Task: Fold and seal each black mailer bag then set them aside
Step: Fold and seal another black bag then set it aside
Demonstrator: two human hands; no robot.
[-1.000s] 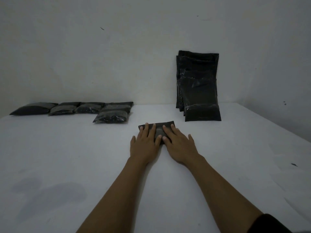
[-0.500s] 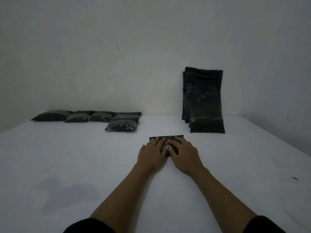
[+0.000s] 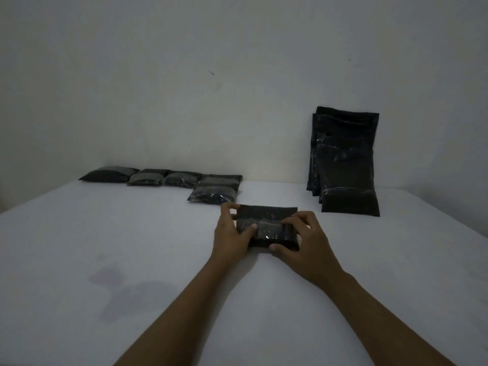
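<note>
Gripping folded mailer bag (image 3: 266, 228) w/ both hands, left hand (image 3: 232, 235) & right hand (image 3: 303, 244) pinching its ends so flap stays shut

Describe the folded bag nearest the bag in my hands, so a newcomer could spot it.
Start at the white table and find the row of folded bags along the wall, left. The nearest folded bag lies alone in front of that row's right end, the only one out of line.
</note>
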